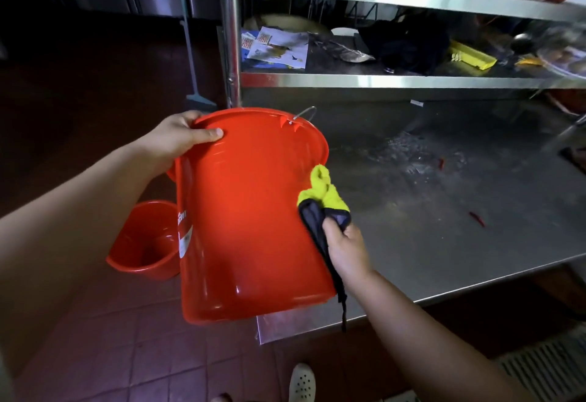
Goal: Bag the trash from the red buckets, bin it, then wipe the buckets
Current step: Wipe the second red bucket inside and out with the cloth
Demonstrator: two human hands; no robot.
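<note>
Left hand (177, 136) gripped the rim of the red bucket (250, 221), thumb curled over the edge, holding it tilted above the steel table (444, 211) corner. Right hand (345, 251) fingers clutched a yellow-and-dark cloth (323, 201) against the bucket's side. A second red bucket (146, 240) stood on the floor, below the left-hand fingers.

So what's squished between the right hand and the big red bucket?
A cloth, yellow on one side and dark on the other. The right hand grips it and presses it against the side of the big red bucket, as the head view shows.
</note>
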